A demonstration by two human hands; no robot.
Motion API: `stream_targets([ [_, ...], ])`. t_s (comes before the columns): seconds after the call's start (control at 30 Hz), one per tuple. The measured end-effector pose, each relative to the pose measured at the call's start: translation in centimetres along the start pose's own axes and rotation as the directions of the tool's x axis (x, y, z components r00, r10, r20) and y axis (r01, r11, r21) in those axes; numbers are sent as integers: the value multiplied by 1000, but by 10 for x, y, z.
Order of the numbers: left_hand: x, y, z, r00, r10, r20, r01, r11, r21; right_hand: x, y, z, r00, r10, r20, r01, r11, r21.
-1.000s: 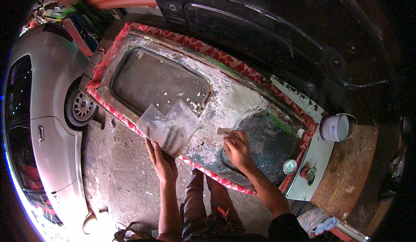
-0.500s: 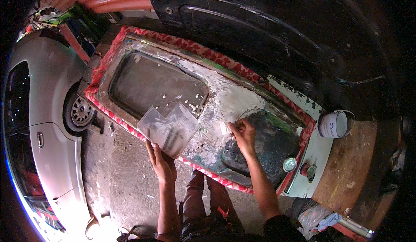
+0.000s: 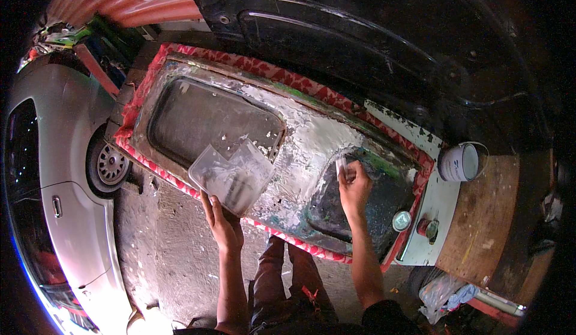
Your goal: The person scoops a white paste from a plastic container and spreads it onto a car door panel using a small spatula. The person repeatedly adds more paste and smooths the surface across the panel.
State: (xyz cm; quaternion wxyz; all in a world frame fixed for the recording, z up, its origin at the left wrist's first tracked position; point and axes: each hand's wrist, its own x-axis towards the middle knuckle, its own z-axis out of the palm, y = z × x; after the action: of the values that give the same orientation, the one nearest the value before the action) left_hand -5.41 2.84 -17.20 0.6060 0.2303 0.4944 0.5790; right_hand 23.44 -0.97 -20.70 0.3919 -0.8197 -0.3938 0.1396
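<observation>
A car door panel [image 3: 375, 239] lies flat in front of me, its middle coated with uneven white filler [image 3: 318, 134]. My left hand [image 3: 224, 222] grips the near corner of a clear plastic sheet [image 3: 249, 170], which is notched at the top and smeared with white. The sheet hangs over the panel's near edge and its window-shaped recess [image 3: 210, 116]. My right hand [image 3: 355, 186] pinches a small pale spreader [image 3: 341, 166] over the dark recess right of the filler. Whether the spreader touches the surface, I cannot tell.
Red patterned cloth [image 3: 234, 57] lies under the panel. A white pail [image 3: 459, 162], a small round tin lid [image 3: 401, 220] and a small open can [image 3: 427, 228] sit at the right. A silver car [image 3: 72, 161] stands left; a large black body panel [image 3: 360, 29] rises behind.
My right hand has moved right and slightly up with the spreader, from the filler to the dark recess. My left hand and the plastic sheet stay nearly in place. The view has shifted slightly.
</observation>
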Motion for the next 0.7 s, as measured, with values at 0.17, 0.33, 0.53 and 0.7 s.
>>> stream_targets([
  [0.17,3,-11,-11,999,28,29,-29,998,54,-4,3,33,911,-412,3,407,899,-165],
  [0.33,3,-6,-18,999,35,13,-36,992,125,-32,10,62,829,-527,187,557,808,-190],
  [0.53,3,4,-15,1000,-21,-13,20,998,-53,-58,-4,48,796,-439,418,457,887,60],
  [0.7,10,0,-24,1000,-10,-26,9,999,-52,-38,-15,41,943,-292,157,219,904,368],
])
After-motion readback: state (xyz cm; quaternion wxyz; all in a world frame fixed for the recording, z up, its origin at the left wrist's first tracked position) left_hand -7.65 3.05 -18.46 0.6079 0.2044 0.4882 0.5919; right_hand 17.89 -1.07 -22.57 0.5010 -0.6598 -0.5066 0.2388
